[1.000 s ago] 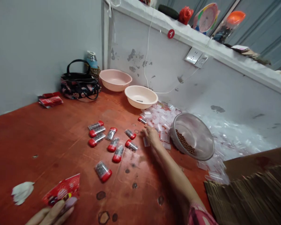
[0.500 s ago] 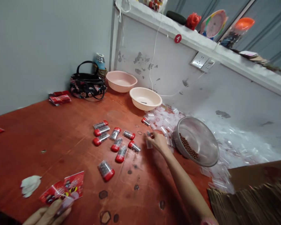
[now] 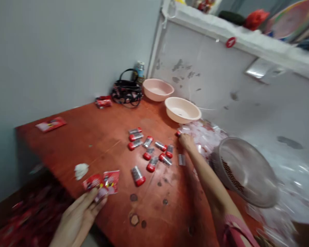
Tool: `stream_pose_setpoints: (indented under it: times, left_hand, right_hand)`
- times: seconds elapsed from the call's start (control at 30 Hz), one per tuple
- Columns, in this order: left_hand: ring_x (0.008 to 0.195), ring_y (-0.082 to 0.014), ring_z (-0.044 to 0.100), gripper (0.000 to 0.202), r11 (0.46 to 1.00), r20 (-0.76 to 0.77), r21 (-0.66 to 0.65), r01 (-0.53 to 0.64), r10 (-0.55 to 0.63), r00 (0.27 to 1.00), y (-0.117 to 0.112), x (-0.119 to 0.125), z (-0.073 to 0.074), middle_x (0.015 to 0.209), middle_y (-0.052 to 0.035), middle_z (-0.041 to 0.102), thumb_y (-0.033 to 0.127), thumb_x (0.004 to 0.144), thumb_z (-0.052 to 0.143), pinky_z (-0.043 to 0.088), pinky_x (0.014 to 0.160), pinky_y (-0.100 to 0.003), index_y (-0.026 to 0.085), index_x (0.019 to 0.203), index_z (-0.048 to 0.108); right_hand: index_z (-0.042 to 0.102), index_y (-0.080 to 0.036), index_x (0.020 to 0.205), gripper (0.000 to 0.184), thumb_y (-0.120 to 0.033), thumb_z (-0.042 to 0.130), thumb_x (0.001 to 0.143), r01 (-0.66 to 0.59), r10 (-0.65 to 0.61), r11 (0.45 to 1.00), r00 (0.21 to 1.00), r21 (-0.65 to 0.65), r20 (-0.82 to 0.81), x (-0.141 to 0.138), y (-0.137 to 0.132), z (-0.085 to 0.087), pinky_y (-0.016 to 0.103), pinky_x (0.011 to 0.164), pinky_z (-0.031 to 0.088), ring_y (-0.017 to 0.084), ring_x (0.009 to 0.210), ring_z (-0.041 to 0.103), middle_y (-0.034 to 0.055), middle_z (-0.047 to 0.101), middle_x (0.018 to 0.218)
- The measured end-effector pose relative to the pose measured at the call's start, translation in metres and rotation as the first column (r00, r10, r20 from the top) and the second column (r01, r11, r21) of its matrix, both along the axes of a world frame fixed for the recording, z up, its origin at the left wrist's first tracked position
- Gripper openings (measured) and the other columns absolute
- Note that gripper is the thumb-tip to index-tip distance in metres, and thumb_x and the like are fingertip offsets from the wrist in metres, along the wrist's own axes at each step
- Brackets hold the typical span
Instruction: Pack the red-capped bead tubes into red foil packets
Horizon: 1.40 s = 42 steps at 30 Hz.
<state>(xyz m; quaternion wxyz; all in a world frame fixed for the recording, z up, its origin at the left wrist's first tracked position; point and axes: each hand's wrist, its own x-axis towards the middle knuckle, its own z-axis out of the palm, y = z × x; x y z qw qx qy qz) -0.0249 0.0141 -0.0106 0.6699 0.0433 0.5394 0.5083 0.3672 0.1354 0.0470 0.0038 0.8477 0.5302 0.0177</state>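
Observation:
My left hand (image 3: 83,209) is at the table's near edge, fingers closed on a small clear plastic piece (image 3: 102,194), blurred, over red printed packets (image 3: 111,181). Stretched forward, my right hand (image 3: 186,141) has its fingertips closed at a small red-capped tube (image 3: 178,133) beside the heap of clear plastic pieces (image 3: 204,137); the hand partly hides the tube. Several clear tubes with red ends and dark contents (image 3: 138,176) lie in a loose group left of this hand. A flat clear piece (image 3: 181,160) lies just below it on the table.
A grey translucent bowl (image 3: 247,168) with brown beads stands tilted at the right. Behind are a cream basin (image 3: 182,110), a pink basin (image 3: 158,90) and a black handbag (image 3: 127,92). A crumpled white tissue (image 3: 81,171) and a red packet (image 3: 51,124) lie at the left.
My right hand has moved away to the red-capped tube by the heap. Another red-ended tube now lies at the group's right side. The view has swung left.

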Motion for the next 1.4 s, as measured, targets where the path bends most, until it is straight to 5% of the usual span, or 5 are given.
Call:
stream_pose_setpoints:
  times: [0.17, 0.47, 0.97, 1.27, 1.4]
  left_hand:
    - [0.061, -0.0160, 0.065, 0.008, 0.998, 0.137, 0.030, -0.046, 0.041, 0.990, 0.000, 0.009, 0.010, 0.065, -0.0064, 0.067, 0.005, 0.074, 0.055, 0.056, 0.058, -0.026, 0.009, 0.072, 0.062]
    - [0.067, -0.0191, 0.066, 0.004, 0.994, 0.267, 0.014, -0.104, 0.097, 0.959, -0.002, 0.020, 0.020, 0.070, -0.0077, 0.068, 0.013, 0.073, 0.060, 0.055, 0.062, -0.028, 0.011, 0.076, 0.060]
    - [0.050, -0.0109, 0.055, 0.014, 0.929, 0.166, 0.360, 0.086, -0.154, 0.974, -0.016, 0.023, 0.027, 0.060, -0.0009, 0.061, 0.024, 0.070, 0.064, 0.044, 0.045, -0.022, 0.011, 0.072, 0.060]
    - [0.059, -0.0113, 0.057, 0.014, 0.882, 0.037, 0.416, 0.221, -0.260, 0.965, -0.014, 0.017, 0.024, 0.065, -0.0033, 0.064, 0.023, 0.066, 0.067, 0.045, 0.060, -0.023, 0.010, 0.072, 0.064]
    - [0.049, -0.0118, 0.054, 0.016, 0.855, 0.004, 0.418, 0.306, -0.338, 0.941, -0.017, 0.016, 0.023, 0.057, -0.0026, 0.062, 0.027, 0.068, 0.065, 0.042, 0.048, -0.023, 0.011, 0.067, 0.063]
  right_hand:
    - [0.053, -0.010, 0.102, 0.035, -0.031, 0.028, 0.088, -0.137, 0.146, 0.987, 0.981, 0.084, -0.126, -0.051, -0.035, -0.003, 0.032, 0.067, 0.042, 0.024, 0.083, 0.060, 0.0162, 0.063, 0.092]
    - [0.050, -0.019, 0.085, 0.016, -0.030, 0.039, 0.087, -0.349, 0.386, 0.889, 0.223, 0.296, -0.895, -0.219, -0.163, -0.019, 0.020, 0.047, 0.039, 0.011, 0.046, 0.052, -0.0027, 0.057, 0.058]
    - [0.049, -0.018, 0.088, 0.020, -0.034, 0.038, 0.087, -0.233, 0.296, 0.928, -0.019, 0.292, -0.955, -0.250, -0.174, -0.031, 0.022, 0.047, 0.044, 0.011, 0.050, 0.054, -0.0012, 0.056, 0.066]
    - [0.051, -0.018, 0.098, 0.019, -0.031, 0.041, 0.086, -0.262, 0.451, 0.885, 0.273, 0.385, -0.850, -0.250, -0.177, -0.037, 0.024, 0.058, 0.045, 0.014, 0.061, 0.057, 0.0013, 0.058, 0.069]
    - [0.050, -0.018, 0.093, 0.020, -0.034, 0.040, 0.087, -0.242, 0.374, 0.909, 0.109, 0.340, -0.921, -0.250, -0.175, -0.035, 0.023, 0.053, 0.045, 0.013, 0.055, 0.056, 0.0000, 0.057, 0.067]
